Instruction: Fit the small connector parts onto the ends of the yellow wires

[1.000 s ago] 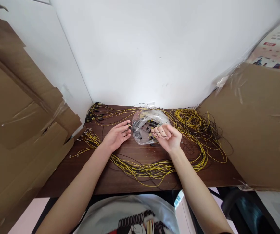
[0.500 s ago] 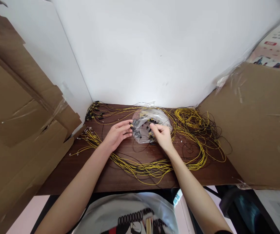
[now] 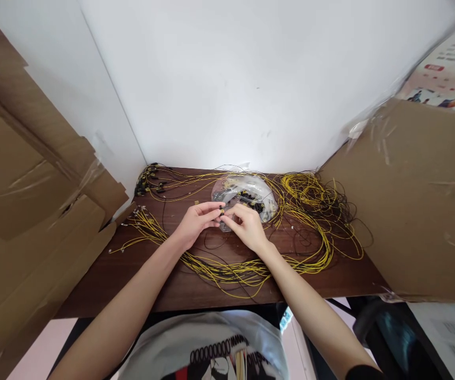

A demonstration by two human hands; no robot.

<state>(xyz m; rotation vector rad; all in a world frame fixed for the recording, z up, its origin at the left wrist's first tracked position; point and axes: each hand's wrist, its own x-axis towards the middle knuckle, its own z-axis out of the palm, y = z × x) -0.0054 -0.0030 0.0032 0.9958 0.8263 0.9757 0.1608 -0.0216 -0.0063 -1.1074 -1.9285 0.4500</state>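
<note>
Steadiness pays at the clear plastic bag point(image 3: 267, 194): the left hand point(image 3: 195, 222) pinches a small black-and-yellow connector point(image 3: 221, 211), the curled right hand point(image 3: 248, 226) meeting it (grip hidden, cannot tell).

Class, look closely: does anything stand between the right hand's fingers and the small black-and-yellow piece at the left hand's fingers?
Nothing visible does. The right hand has its fingers right at the small black-and-yellow piece, beside the left hand. The plastic bag lies beyond, not between.

Left cardboard point(image 3: 21, 221) is standing at nine o'clock, right cardboard point(image 3: 421, 200) at three; white wall point(image 3: 219, 79) is rising at twelve.
</note>
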